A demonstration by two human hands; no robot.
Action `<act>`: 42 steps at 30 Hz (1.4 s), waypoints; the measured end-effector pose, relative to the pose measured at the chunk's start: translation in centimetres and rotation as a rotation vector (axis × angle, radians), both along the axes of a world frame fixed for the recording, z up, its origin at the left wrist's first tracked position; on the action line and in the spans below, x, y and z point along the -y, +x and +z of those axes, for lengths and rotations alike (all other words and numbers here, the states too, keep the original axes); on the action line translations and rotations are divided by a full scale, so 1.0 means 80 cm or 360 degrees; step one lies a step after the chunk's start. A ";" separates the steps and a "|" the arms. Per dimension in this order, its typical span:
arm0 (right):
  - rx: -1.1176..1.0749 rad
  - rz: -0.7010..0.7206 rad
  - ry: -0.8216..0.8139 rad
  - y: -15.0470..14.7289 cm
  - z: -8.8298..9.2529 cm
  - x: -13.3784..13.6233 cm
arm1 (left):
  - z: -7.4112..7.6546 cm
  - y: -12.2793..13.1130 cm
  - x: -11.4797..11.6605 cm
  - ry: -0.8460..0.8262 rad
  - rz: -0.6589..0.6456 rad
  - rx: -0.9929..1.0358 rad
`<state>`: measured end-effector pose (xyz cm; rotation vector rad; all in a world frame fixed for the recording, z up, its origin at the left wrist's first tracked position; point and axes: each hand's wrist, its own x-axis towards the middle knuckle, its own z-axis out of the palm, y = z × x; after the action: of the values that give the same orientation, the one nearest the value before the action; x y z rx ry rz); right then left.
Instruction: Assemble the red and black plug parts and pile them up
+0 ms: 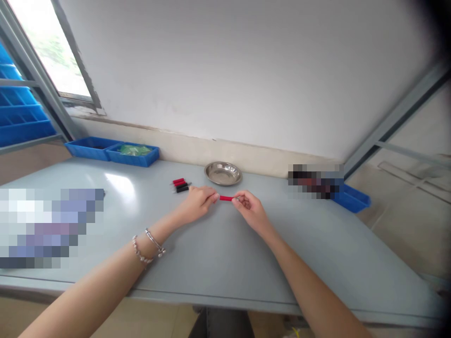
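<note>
Left hand (198,202): at frame centre, fingers pinched shut on the left end of the red piece; two bracelets (150,246) on the wrist, one a plain metal bangle, one beaded.
Right hand (251,210): just right of centre, fingertips closed on the right end of the red piece; forearm runs down to the lower right edge.
Red piece (226,198): a short, slim red cylinder, smooth, held level between both hands just above the counter at frame centre.
Plugs (180,185): a small cluster of like pieces, red and black, with thin metal tips, lying on the counter just upper left of the left hand, apart from it.
Dish (223,173): round, shallow, shiny steel, near the far counter edge by the wall, above the hands.
Counter (218,253): smooth pale grey-blue top with a soft sheen; wide bare stretch between the hands and the near edge along the bottom of the frame; its right edge slants off toward the lower right.
Bins (112,151): two low blue plastic trays at upper left against the wall, the right one holding something green.
Right bin (352,199): blue plastic, at the counter's far right corner.
Wall (246,70): flat white, matte, closing the counter's far edge.
</note>
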<state>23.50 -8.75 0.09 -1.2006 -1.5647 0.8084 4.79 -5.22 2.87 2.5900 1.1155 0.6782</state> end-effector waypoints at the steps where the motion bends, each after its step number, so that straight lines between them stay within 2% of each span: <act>1: 0.0018 0.0006 -0.0019 0.000 0.001 0.000 | 0.000 0.000 0.000 0.0004 -0.0001 -0.0005; 11: 0.0149 -0.0003 -0.0025 0.002 -0.001 0.000 | 0.000 0.001 0.002 0.0043 -0.0015 -0.0053; 30: 0.0027 -0.0091 0.0089 0.000 -0.002 -0.003 | 0.000 0.001 0.001 0.0020 0.0007 -0.0048; 42: 0.0071 -0.0109 0.0150 0.002 -0.003 -0.003 | 0.001 -0.001 -0.001 -0.0127 -0.0043 0.0089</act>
<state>23.64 -8.48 -0.17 -1.2035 -1.5716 0.6606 4.74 -5.12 2.91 2.4990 1.0671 0.6812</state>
